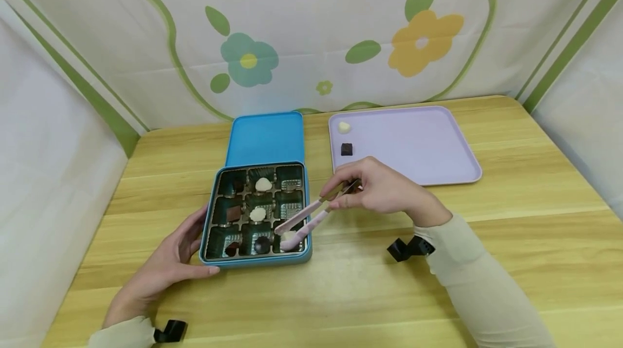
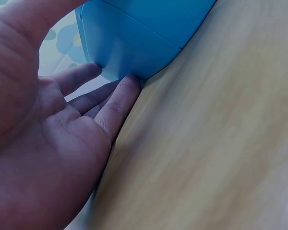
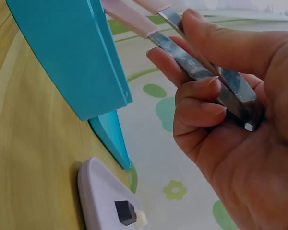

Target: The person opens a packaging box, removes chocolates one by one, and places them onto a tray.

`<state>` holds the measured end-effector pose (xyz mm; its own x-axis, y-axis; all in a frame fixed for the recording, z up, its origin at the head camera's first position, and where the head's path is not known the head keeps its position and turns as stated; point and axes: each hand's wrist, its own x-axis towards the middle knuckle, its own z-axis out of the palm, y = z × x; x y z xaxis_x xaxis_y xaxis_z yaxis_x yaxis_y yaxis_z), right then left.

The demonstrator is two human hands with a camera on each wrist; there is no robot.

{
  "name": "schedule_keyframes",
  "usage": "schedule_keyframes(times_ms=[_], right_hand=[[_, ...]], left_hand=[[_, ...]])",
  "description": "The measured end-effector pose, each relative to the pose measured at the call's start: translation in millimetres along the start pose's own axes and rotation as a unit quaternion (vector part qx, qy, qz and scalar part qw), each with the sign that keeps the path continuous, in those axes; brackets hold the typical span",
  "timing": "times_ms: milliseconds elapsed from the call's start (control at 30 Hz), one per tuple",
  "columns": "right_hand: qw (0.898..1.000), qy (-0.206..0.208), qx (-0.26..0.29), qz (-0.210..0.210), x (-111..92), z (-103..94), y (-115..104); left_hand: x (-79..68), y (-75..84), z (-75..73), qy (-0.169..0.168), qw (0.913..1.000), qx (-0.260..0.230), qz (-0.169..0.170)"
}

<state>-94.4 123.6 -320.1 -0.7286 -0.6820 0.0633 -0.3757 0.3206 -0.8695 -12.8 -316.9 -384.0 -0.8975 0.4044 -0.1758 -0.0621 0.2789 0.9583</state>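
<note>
My right hand pinches a pair of tongs with pink-and-white tips and a metal handle, also seen close up in the right wrist view. The tips reach into the front right compartment of a blue tin, at a white chocolate; whether they grip it is unclear. Other compartments hold white chocolates, brown chocolates and a dark round one. My left hand rests against the tin's left side and front corner, fingertips touching its wall in the left wrist view.
Behind the tin lies its blue lid. A lilac tray stands at the back right, with a white chocolate and a dark square one near its left edge. A flowered cloth hangs behind the wooden table.
</note>
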Motion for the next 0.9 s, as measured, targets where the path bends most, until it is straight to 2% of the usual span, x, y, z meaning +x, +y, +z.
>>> schedule_keyframes(times_ms=[267, 500, 733, 900], right_hand=[[1.0, 0.016, 0.005, 0.021, -3, -1.4, 3], [1.0, 0.023, 0.013, 0.015, -3, -0.9, 5], [0.999, 0.043, 0.024, -0.002, -6, -3.2, 7], [0.997, 0.072, 0.029, 0.009, -20, -10.3, 14]], left_hand=[[1.4, -2.6, -1.1, 0.003, 0.9998, 0.011, 0.019], [-2.0, -5.1, -0.8, 0.002, 0.9993, 0.007, 0.036], [-1.9, -5.3, -2.1, 0.006, 0.9998, 0.01, 0.018], [-0.7, -5.2, -1.7, 0.006, 0.9999, 0.011, 0.01]])
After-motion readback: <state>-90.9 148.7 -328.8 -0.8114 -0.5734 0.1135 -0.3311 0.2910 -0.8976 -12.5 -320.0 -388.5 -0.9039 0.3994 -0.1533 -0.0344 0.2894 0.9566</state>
